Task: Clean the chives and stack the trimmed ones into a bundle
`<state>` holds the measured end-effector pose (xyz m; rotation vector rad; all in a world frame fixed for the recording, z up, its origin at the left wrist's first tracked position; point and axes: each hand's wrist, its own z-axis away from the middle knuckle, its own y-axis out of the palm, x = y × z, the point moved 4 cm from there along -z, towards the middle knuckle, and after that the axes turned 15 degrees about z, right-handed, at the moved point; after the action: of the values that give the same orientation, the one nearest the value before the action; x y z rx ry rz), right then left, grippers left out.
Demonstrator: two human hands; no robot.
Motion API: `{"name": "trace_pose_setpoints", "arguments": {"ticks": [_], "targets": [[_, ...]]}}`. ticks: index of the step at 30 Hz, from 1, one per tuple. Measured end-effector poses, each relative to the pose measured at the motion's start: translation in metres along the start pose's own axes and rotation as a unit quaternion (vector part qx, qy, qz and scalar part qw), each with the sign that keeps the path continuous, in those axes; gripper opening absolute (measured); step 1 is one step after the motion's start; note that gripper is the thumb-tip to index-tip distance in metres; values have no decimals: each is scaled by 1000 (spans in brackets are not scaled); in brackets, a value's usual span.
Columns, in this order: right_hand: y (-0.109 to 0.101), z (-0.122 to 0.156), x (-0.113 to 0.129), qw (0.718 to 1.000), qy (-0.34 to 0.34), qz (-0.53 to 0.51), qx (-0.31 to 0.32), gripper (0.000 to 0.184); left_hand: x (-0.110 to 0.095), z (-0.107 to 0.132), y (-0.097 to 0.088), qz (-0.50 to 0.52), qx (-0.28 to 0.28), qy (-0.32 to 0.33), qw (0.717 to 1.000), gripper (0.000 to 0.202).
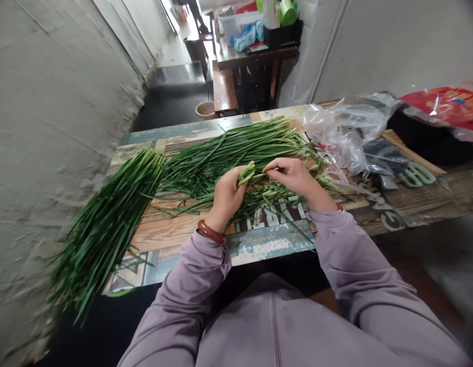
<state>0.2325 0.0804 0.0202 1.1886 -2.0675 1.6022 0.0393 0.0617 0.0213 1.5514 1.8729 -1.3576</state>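
Observation:
My left hand [227, 196] is closed round a small bunch of green chive stalks [246, 172], their pale ends sticking up past the fingers. My right hand [293, 176] pinches a thin strand at those stalk ends, fingers pressed together. Both hands hover over a loose heap of chives [236, 153] spread across the patterned table [259, 244]. A neater bundle of long chives [106, 229] lies at the left, its tips hanging over the table's near edge. A brown bangle sits on my left wrist.
Crumpled clear plastic bags [343, 130] lie right of the heap, with green-handled scissors [416, 176] beyond them. A red bag [446, 104] is at the far right. A rough wall runs along the left. A dark table with boxes [255, 46] stands behind.

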Motion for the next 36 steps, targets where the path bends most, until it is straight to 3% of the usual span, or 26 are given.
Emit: {"name": "trace_pose_setpoints", "arguments": {"ticks": [3,6,11,15,19,23,28,30,34,36], "targets": [[7,0,5,1000,-2,-20,4,19,2,1,10,-31,94,-27,995,21],[7,-1,-2,999,17,-44,14,19,0,2,12,-57,128,-37,989,17],[-22,0,-21,990,82,-88,-70,24,-3,-1,-1,-35,18,-28,999,20],[-31,2,-23,998,61,-28,19,27,-6,-3,-7,0,-46,-10,999,26],[-26,1,-26,993,32,103,45,20,-7,-3,-9,8,-66,-15,998,30],[-16,0,-34,964,52,250,74,16,-6,-2,-11,-11,-76,-14,997,30],[-6,2,-34,930,35,352,93,11,-7,-1,-8,-34,-70,-20,997,28],[-6,2,-32,938,21,336,77,12,-8,0,-8,-31,-74,-24,996,28],[-12,-1,-24,981,29,192,-2,17,-9,1,-9,-29,-87,-11,996,18],[-13,-2,-18,989,34,141,-31,18,-9,1,-9,-26,-89,9,996,13]]}}
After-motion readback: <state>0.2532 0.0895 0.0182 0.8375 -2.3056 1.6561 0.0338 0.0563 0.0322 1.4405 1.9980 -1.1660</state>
